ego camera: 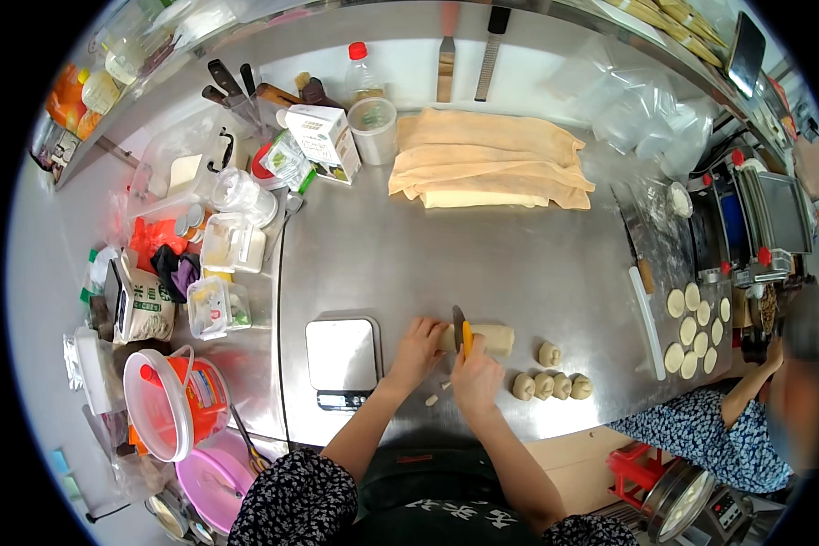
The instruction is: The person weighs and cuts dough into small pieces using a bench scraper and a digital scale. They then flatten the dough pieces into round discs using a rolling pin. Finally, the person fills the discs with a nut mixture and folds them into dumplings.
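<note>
A pale dough log (495, 339) lies on the steel worktop in front of me. My left hand (418, 351) rests on the log's left end. My right hand (476, 375) grips the yellow handle of a knife (459, 329), whose dark blade stands across the log just right of my left fingers. Right of my right hand are several cut dough pieces (543, 386) in a row, with one more dough piece (549, 354) behind them. Small dough scraps (432, 400) lie between my wrists. A digital kitchen scale (342, 358) with nothing on its plate stands left of my left hand.
An orange cloth (491, 153) covers something pale at the back. Flat dough rounds (688, 331), a white stick (647, 321) and a long knife (645, 273) lie at right. Containers and a red bucket (198, 396) crowd the left. A person (710, 430) is at far right, near a dough sheeter.
</note>
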Action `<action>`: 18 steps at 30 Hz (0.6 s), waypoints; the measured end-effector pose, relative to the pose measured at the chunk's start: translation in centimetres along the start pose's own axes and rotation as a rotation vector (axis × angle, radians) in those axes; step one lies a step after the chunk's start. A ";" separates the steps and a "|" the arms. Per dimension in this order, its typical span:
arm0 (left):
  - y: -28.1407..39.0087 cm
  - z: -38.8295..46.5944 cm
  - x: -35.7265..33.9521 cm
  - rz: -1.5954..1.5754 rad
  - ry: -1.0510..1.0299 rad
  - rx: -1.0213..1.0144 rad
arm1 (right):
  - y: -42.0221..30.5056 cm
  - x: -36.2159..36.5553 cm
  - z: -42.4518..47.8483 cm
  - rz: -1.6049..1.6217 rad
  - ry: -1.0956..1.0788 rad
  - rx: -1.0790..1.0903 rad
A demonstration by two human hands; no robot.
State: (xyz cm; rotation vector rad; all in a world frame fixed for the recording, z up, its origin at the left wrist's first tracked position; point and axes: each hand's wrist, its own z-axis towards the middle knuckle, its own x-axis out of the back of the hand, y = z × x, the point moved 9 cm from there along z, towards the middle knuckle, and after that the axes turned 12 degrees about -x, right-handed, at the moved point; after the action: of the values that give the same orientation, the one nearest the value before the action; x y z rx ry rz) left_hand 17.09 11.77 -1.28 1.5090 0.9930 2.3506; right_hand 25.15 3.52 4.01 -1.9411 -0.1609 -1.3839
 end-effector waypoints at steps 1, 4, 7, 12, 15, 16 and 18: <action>-0.3 -0.1 0.0 0.015 -0.011 0.001 | -0.5 -0.1 -0.1 -0.018 0.026 0.011; -0.7 0.1 -0.7 0.057 -0.061 0.014 | -1.2 -0.5 -0.5 -0.088 0.086 0.014; -0.8 0.4 -1.1 0.098 -0.103 0.044 | -1.3 -1.5 -0.3 -0.162 0.088 -0.016; -0.5 1.1 -2.4 0.250 -0.139 0.008 | -1.3 -3.0 0.4 -0.209 0.127 -0.011; -0.6 1.2 -2.8 0.271 -0.187 0.028 | -1.2 -3.4 0.8 -0.192 0.181 -0.009; -0.6 1.2 -2.8 0.278 -0.164 0.013 | -0.9 -3.6 1.1 -0.198 0.153 -0.023; -0.6 1.0 -2.5 0.291 -0.114 -0.015 | -0.2 -3.8 1.8 -0.211 0.098 -0.050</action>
State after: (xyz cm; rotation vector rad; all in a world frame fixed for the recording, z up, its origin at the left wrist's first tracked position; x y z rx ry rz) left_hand 19.03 11.44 -3.24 1.8694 0.7722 2.4147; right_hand 24.85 5.90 0.62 -1.9353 -0.2936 -1.6311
